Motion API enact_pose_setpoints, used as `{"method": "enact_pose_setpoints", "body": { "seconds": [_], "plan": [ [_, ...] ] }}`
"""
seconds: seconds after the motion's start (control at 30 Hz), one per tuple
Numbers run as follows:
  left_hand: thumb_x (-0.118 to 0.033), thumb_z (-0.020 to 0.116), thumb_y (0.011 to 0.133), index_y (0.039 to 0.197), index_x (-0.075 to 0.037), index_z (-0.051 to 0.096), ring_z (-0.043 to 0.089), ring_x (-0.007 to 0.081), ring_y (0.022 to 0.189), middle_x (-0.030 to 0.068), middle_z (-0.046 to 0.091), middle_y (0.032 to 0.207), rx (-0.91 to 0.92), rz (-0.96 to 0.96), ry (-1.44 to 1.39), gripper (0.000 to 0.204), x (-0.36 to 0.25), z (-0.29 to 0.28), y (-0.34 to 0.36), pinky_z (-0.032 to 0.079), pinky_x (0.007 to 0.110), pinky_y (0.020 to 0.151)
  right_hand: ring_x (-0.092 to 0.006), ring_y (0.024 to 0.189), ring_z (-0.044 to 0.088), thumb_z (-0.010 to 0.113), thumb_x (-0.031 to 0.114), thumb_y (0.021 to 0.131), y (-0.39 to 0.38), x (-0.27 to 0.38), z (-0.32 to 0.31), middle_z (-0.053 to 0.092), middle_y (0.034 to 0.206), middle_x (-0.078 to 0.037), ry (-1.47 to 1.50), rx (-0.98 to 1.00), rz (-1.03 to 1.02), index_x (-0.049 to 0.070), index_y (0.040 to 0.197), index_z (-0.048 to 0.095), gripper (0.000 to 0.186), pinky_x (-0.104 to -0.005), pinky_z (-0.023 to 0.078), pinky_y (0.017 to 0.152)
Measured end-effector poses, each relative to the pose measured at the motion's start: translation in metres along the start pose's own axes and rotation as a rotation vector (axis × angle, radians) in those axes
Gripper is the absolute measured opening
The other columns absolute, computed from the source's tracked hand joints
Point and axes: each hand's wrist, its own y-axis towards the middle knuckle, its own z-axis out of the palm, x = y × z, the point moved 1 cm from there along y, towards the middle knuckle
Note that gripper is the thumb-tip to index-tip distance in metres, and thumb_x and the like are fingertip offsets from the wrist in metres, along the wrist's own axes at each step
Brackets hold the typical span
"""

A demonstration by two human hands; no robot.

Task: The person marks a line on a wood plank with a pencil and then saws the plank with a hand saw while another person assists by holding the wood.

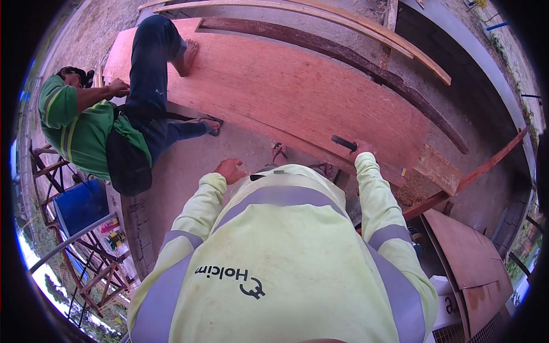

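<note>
A large reddish plywood sheet [269,86] lies in front of me, its near edge close to my feet. My right hand [362,148] is over the sheet's near right part, closed on a dark bar-shaped tool [343,142] that points left. Most of the tool is hidden by the hand, so its exact kind does not show. My left hand [230,170] hangs beside my waist above the concrete floor, its fingers loosely apart and nothing in them. It touches neither the sheet nor the co-worker.
At the left a co-worker in a green shirt [86,123] rests a bare foot [186,58] on the plywood. Long planks [320,23] and a dark curved board [394,86] lie beyond it. A blue container [82,206] stands left; leaning panels [469,257] are at the right.
</note>
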Motion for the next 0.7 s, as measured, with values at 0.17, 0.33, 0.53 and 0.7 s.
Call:
{"method": "enact_pose_setpoints", "body": {
  "seconds": [0.17, 0.33, 0.53, 0.7],
  "plan": [
    [-0.033, 0.074, 0.078, 0.121, 0.0, 0.062, 0.068, 0.0321, 0.095, 0.0204, 0.07, 0.099, 0.023, -0.001, -0.001, 0.056, 0.002, 0.0, 0.003, 0.052, 0.039, 0.089, -0.0314, 0.113, 0.062, 0.073, 0.024, 0.076, 0.001, -0.004, 0.002, 0.069, 0.114, -0.003, 0.008, 0.006, 0.019, 0.025, 0.116, 0.066, 0.041, -0.0527, 0.044, 0.103],
    [-0.035, 0.076, 0.077, 0.124, 0.001, 0.061, 0.065, 0.0359, 0.107, 0.023, 0.07, 0.106, 0.052, -0.026, -0.01, 0.062, -0.007, -0.008, 0.006, 0.049, 0.041, 0.098, -0.0314, 0.115, 0.061, 0.073, 0.023, 0.075, 0.003, -0.002, 0.001, 0.069, 0.115, -0.002, 0.004, 0.006, 0.047, 0.026, 0.116, 0.066, 0.041, -0.0517, 0.043, 0.104],
    [-0.035, 0.076, 0.077, 0.125, 0.001, 0.061, 0.065, 0.0359, 0.107, 0.0231, 0.07, 0.107, 0.048, -0.025, 0.008, 0.062, -0.001, -0.006, 0.007, 0.048, 0.042, 0.098, -0.0312, 0.114, 0.061, 0.073, 0.023, 0.075, 0.0, 0.002, -0.001, 0.069, 0.115, -0.002, -0.002, 0.019, 0.056, 0.027, 0.116, 0.066, 0.042, -0.051, 0.043, 0.104],
    [-0.035, 0.075, 0.078, 0.122, 0.001, 0.062, 0.066, 0.034, 0.102, 0.0215, 0.07, 0.104, 0.049, -0.013, 0.044, 0.058, -0.006, -0.008, 0.006, 0.05, 0.041, 0.094, -0.0309, 0.114, 0.061, 0.073, 0.023, 0.075, -0.002, 0.002, -0.005, 0.069, 0.117, -0.002, 0.001, 0.026, 0.065, 0.027, 0.117, 0.066, 0.043, -0.0505, 0.043, 0.104]
  ]
}}
